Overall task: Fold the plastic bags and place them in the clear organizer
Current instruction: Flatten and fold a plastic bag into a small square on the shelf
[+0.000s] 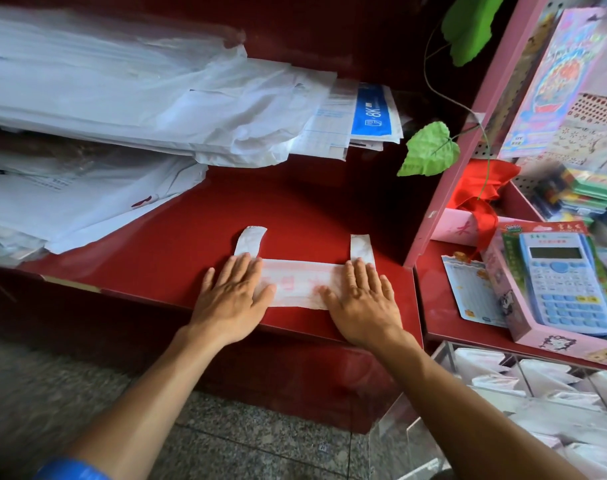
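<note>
both my hands flat on the bag (297,284) now, which lies folded into a narrow strip on the red counter (191,237), close to its near edge. left hand (234,294) presses the strip's left end, fingers straight and together, thumb out on the plastic. right hand (361,299) presses the right end, same way, fingers straight, slightly spread, nothing pinched. bag's two handles (250,242) stick out past my fingertips on the far side, one by each hand, lying flat on the counter. faint red print shows on the strip btw my hands.

organizer (523,386) sits right of the bag and lower, under the pink shelf (444,327), w/ white folded bags already in its compartments; can't tell how many.

far-left of the bag: big stacks of white bags (104,98), spilling over the counter. calculator (565,278) in a pink box, right of the bag on the shelf. green leaf (430,150) hangs beyond the bag, to its right.
</note>
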